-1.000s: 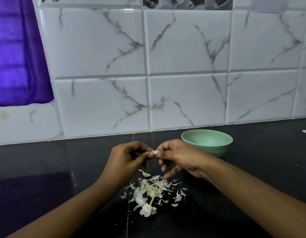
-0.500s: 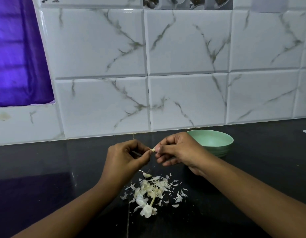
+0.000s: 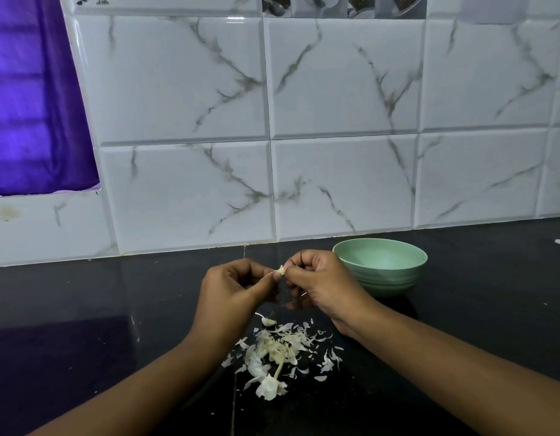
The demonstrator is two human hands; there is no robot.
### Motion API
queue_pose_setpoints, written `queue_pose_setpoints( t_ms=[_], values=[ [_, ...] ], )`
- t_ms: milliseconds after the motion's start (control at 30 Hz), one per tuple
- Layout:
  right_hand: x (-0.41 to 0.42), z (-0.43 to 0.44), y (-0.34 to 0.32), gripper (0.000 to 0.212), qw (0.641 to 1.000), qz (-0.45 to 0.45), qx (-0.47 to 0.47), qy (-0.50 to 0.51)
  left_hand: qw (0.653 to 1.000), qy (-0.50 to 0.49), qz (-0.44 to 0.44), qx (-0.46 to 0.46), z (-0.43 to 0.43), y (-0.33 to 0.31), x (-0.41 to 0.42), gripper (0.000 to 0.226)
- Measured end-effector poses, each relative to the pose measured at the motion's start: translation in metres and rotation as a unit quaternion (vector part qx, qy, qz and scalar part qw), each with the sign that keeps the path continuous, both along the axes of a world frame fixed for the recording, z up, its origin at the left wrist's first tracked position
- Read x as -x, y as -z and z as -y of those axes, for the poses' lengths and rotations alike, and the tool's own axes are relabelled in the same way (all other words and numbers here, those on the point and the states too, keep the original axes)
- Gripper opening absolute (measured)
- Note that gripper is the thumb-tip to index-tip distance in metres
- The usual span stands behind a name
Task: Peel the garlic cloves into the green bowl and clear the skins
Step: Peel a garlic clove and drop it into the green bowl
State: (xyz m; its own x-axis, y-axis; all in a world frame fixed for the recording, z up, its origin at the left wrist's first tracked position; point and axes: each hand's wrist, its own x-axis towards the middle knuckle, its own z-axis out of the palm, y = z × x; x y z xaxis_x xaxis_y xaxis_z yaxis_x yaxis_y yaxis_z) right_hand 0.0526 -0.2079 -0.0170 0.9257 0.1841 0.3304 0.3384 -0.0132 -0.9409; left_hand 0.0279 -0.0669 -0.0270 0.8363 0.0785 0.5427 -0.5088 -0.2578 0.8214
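At centre frame I see the left hand (image 3: 237,287) and right hand (image 3: 324,286), fingers (image 3: 303,262) curled, pinching one garlic clove (image 3: 280,271), mostly hidden between them. The right hand covers part of the green bowl (image 3: 388,281) behind it; skins (image 3: 278,350) litter the desk (image 3: 115,309) below.

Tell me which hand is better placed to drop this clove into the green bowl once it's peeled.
Probably the right hand: it pinches the garlic clove together with the left hand, but sits right beside the green bowl, while the left is farther from it.
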Motion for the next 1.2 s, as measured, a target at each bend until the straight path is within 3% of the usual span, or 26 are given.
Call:
queue_pose_setpoints(
  t_ms=[133, 333, 700, 900, 1033, 1200],
  values=[
    [-0.001, 0.003, 0.001, 0.012, 0.998, 0.037, 0.044, -0.004, 0.981, 0.068, -0.112, 0.140, 0.006, -0.003, 0.000, 0.011],
    [-0.003, 0.015, -0.008, 0.014, 0.981, 0.096, 0.171, -0.006, 0.965, 0.088, -0.155, 0.193, 0.008, -0.007, 0.001, 0.012],
    [-0.002, 0.027, -0.021, 0.005, 0.991, 0.053, 0.124, -0.016, 0.983, 0.067, -0.134, 0.109, 0.003, -0.005, 0.000, 0.008],
    [-0.004, 0.021, -0.016, 0.004, 0.987, 0.071, 0.142, -0.015, 0.989, 0.059, -0.113, 0.068, 0.004, -0.005, 0.002, 0.008],
    [-0.006, 0.019, -0.012, 0.009, 0.983, 0.120, 0.137, -0.037, 0.976, 0.086, -0.164, 0.118, 0.005, -0.009, 0.002, 0.010],
    [-0.011, 0.018, -0.003, 0.008, 0.943, 0.279, 0.183, 0.017, 0.955, 0.122, -0.216, 0.160, 0.003, -0.012, 0.000, 0.016]
  ],
)
